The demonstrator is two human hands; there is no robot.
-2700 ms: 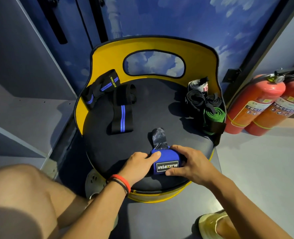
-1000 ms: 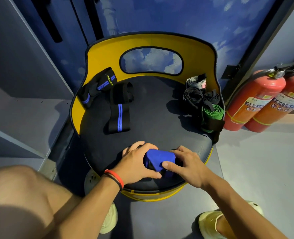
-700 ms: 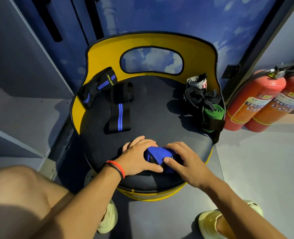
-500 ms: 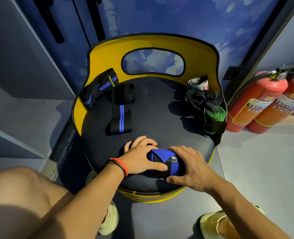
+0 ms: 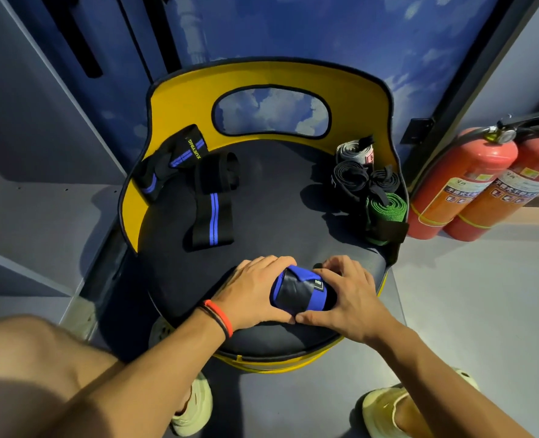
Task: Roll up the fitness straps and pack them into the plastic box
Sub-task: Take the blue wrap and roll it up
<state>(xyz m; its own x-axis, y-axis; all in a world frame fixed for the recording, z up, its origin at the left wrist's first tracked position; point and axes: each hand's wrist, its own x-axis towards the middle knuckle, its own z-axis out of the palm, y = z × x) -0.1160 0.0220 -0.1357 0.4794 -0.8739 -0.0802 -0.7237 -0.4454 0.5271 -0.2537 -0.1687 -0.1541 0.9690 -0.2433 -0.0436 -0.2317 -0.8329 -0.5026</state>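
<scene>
A rolled blue strap (image 5: pixel 299 294) with a dark shiny flap across its top lies on its side at the near edge of a round black seat (image 5: pixel 271 200), held between both hands. The left hand (image 5: pixel 252 292) curls around the roll's left end, fingers over the far side and thumb along the near side. The right hand (image 5: pixel 347 295) cups the right end the same way, fingertips bent over the top, and the two thumbs touch just in front of the roll. A red band and a black band (image 5: pixel 219 317) sit on the left wrist. On the far left of the seat, a flat black strap with a blue stripe (image 5: pixel 209 210) lies unrolled, and a second black and blue strap (image 5: pixel 173 159) with yellow lettering is draped beside it against the yellow backrest (image 5: pixel 179 99). On the far right, four rolled straps crowd together against the backrest: a grey roll (image 5: pixel 355 151) farthest, two black rolls (image 5: pixel 350 178) in the middle, and a green roll (image 5: pixel 386 210) nearest. Two red fire extinguishers (image 5: pixel 461 184) stand on the floor to the right of the chair. A bare knee (image 5: pixel 25 358) fills the near left corner, and pale shoes (image 5: pixel 385 409) show on the floor below the arms.
</scene>
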